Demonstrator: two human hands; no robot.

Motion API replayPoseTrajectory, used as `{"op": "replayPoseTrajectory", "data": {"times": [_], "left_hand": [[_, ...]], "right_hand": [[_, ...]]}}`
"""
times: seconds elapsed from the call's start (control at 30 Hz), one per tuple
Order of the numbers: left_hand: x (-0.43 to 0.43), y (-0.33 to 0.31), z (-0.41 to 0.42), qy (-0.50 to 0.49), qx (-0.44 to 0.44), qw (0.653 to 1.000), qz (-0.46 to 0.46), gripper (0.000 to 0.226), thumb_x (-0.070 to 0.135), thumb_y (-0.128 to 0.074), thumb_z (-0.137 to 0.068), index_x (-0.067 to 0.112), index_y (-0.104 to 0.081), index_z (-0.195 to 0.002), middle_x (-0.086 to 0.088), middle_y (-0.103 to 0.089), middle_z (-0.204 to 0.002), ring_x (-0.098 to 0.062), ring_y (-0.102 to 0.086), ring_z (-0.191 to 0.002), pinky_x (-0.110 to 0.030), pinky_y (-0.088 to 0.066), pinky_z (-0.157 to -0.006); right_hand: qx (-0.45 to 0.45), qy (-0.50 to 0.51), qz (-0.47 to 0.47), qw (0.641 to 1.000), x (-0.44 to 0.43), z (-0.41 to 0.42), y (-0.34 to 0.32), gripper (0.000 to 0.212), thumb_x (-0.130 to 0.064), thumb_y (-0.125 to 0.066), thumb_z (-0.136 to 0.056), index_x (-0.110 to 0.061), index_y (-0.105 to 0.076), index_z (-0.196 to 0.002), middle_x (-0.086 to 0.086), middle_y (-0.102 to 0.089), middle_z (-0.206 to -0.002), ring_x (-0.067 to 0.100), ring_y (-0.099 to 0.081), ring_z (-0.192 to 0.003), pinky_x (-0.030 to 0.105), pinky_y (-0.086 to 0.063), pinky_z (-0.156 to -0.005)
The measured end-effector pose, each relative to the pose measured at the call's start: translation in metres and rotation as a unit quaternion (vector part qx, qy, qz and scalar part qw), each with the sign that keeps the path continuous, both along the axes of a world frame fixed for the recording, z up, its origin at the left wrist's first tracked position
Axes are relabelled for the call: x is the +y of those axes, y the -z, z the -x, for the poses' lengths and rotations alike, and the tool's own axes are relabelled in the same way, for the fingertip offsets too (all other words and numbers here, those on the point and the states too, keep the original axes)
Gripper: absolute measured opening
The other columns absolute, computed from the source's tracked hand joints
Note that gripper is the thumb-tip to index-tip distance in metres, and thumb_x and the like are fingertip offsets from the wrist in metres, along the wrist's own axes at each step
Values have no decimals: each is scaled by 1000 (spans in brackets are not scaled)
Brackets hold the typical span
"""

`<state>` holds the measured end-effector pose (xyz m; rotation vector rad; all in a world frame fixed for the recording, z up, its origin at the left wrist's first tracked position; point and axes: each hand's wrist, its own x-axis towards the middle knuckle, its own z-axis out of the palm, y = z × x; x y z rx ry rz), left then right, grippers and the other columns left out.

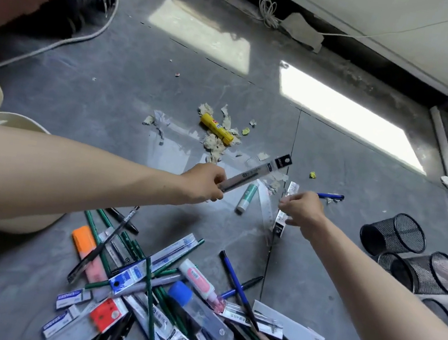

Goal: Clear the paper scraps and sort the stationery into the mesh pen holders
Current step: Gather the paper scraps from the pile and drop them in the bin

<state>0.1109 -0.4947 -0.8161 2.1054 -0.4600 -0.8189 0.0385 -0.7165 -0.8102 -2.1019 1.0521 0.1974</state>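
Both bare forearms stretched out over glossy grey floor tiles (334,262). Left hand (204,184) knuckles up, fingers curled tight round flat clear refill packet (258,172) with black header, tilted up toward far right. Right hand (302,209) just right of it, fingers half curled, pinching slim printed packet (279,225) beside clear plastic ruler (265,206). Torn paper scraps (215,141) farther off, round yellow glue stick (216,132). Black mesh pen holders (402,232) on their sides, right. Tangled stationery pile (166,293) near.

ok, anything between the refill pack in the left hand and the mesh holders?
Yes: the right hand and its forearm lie between the refill pack, held by the left hand, and the mesh holders, which lie on their sides at the right.
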Motion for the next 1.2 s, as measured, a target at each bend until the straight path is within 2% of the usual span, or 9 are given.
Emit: {"op": "replayPoseTrajectory", "data": {"times": [0.23,0.43,0.57,0.77,0.9,1.0,1.07,1.1,1.2], "left_hand": [[14,4,17,58,18,993,-101,29,-4,-67,-77,12,-44,-69,-9,-54,-74,-17,-52,-59,-22,-41,-51],[23,17,27,61,45,989,-127,37,-7,-63,-72,14,-33,-77,-13,-54,-75,-29,-55,-67,-33,-42,-57],[22,23,21,44,54,990,-121,40,-6,-58,-77,15,-30,-96,-15,-62,-75,-37,-68,-77,-34,-48,-58],[12,32,15,19,77,992,-99,36,-10,-58,-72,9,-40,-97,-21,-66,-94,-35,-69,-84,-46,-57,-71],[1,36,17,31,49,993,-105,33,-5,-62,-71,10,-42,-92,-18,-64,-97,-31,-67,-85,-46,-57,-72],[-6,40,18,36,55,993,-101,29,-5,-60,-75,12,-41,-90,-17,-67,-90,-31,-70,-81,-46,-57,-70],[-8,42,20,37,69,993,-93,28,-4,-57,-77,15,-39,-88,-15,-68,-80,-31,-71,-76,-47,-57,-65],[-9,42,20,41,63,993,-95,27,-3,-56,-78,14,-39,-90,-14,-68,-79,-30,-71,-76,-44,-57,-64],[-12,40,22,35,60,994,-79,19,1,-51,-82,10,-40,-94,-15,-66,-81,-29,-68,-72,-38,-53,-58]], "right_hand": [[168,-61,12,984,19,33,24,13,-10,-67,-73,-2,-61,-82,15,-67,-69,28,-70,-64,32,-57,-55],[166,-43,140,975,25,32,34,72,-48,-82,-63,-8,-52,-114,12,-58,-114,31,-58,-106,34,-45,-74],[147,27,94,984,18,20,47,113,-53,-86,-52,1,-32,-135,18,-58,-121,34,-57,-110,42,-50,-87],[160,61,26,985,18,6,42,56,-29,-80,-75,3,-56,-115,10,-60,-104,27,-59,-107,29,-40,-73],[141,59,5,988,17,1,43,34,-17,-83,-69,0,-66,-93,11,-61,-77,23,-58,-70,28,-42,-57],[117,54,7,992,11,1,46,19,-4,-80,-67,-3,-62,-74,12,-62,-75,25,-61,-69,32,-53,-63],[85,58,-9,995,8,4,42,12,3,-72,-70,-1,-64,-77,13,-61,-68,27,-61,-65,36,-57,-64],[72,63,-17,995,5,5,40,10,4,-67,-73,1,-65,-81,12,-57,-62,26,-57,-57,32,-55,-53],[40,93,-67,993,-2,9,27,10,4,-59,-82,1,-61,-91,10,-48,-62,20,-43,-49,18,-33,-38]]}}
